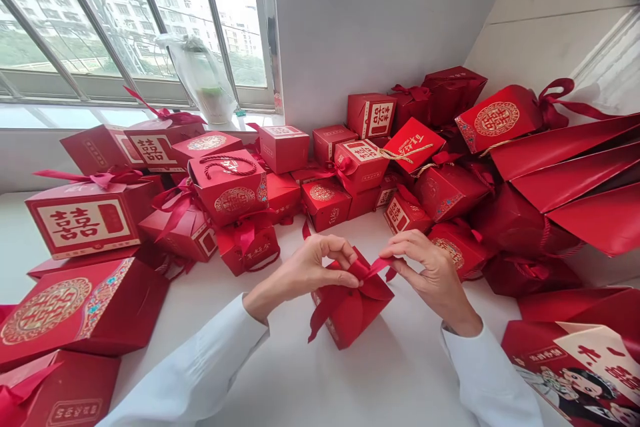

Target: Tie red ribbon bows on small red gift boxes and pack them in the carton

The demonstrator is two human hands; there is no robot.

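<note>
A small red gift box (357,317) stands on the white tabletop in front of me, turned at an angle. Red ribbon (325,307) runs over its top, with one tail hanging down the near left side. My left hand (327,267) is closed over the lid, thumb and fingers pinching the ribbon at its middle. To the right, my right hand (425,267) pinches a ribbon end between thumb and forefinger and holds it a little above the box. The knot area is partly hidden by my left fingers.
Red gift boxes with ribbons (83,213) are piled along the left and back. Red paper bags (590,173) lean at the right, and a box with cartoon figures (575,367) lies near right. A plastic-wrapped pot (215,93) stands on the windowsill.
</note>
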